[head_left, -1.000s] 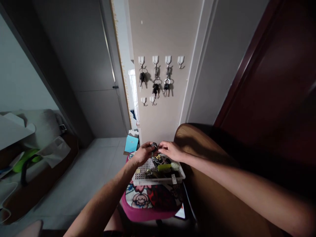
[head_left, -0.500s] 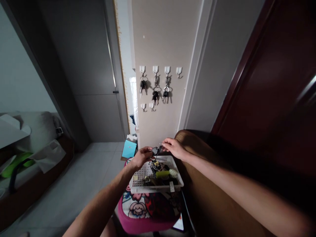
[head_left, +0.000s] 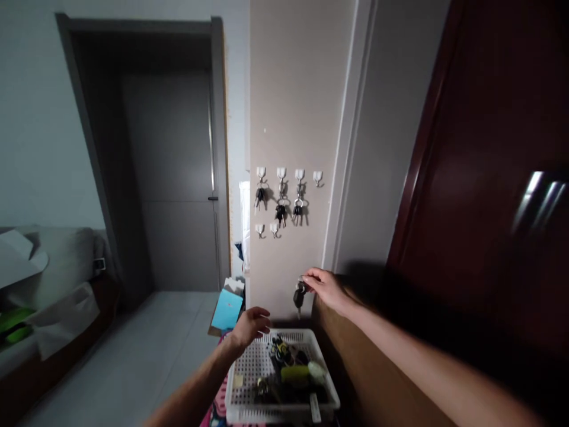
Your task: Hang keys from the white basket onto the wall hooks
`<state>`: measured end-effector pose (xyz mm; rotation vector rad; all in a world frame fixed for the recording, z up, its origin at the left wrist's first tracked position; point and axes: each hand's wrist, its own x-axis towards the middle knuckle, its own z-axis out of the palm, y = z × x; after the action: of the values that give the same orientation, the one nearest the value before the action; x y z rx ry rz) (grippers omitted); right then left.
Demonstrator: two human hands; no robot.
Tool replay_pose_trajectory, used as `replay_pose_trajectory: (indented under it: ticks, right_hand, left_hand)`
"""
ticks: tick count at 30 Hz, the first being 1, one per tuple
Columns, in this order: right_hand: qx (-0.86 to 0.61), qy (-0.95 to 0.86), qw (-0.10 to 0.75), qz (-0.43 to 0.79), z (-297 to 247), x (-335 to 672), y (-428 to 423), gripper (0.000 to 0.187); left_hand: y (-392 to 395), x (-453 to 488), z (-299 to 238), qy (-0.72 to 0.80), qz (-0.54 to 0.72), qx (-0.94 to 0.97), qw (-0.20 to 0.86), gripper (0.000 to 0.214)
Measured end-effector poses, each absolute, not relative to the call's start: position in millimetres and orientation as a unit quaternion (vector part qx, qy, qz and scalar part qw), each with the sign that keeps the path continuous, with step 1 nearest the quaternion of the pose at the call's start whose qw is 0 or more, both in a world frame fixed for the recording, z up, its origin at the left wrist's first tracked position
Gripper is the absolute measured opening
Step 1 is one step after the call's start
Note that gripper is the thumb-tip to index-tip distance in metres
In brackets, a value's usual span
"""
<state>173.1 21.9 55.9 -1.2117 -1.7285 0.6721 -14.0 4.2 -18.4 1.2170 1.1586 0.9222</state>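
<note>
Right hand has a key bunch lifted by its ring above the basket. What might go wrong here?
The right hand pinches the key bunch only at its top, so it may swing or slip into the white basket. Only one top-row wall hook looks free, close beside hung keys, which could be knocked. The left hand holds nothing.

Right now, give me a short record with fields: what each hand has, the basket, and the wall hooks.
right hand: pinches a dark key bunch, dangling above the basket
left hand: holds nothing, fingers loose over the basket's far left corner
white perforated plastic basket: holds more keys and a yellow-green tag
white wall hooks: top row of four, three carry keys, rightmost bare; two lower hooks bare
</note>
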Motion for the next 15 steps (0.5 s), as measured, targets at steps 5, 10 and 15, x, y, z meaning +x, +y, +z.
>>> replay_pose_trajectory:
  ticks: [5, 10, 15]
  right_hand:
    - [-0.509, -0.647, 0.521, 0.224, 121, 194, 52, 0.016]
    - [-0.532, -0.590, 0.586, 0.160, 185, 201, 86, 0.015]
    - [-0.550, -0.580, 0.598, 0.060, 224, 211, 130, 0.024]
  left_hand:
    - [17, -6, 13, 0.478, 0.404, 0.548, 0.555, 0.017]
    - [28, 9, 32, 0.463, 0.397, 0.578, 0.542, 0.017]
    - [37, 16, 32, 0.457, 0.391, 0.586, 0.544, 0.017]
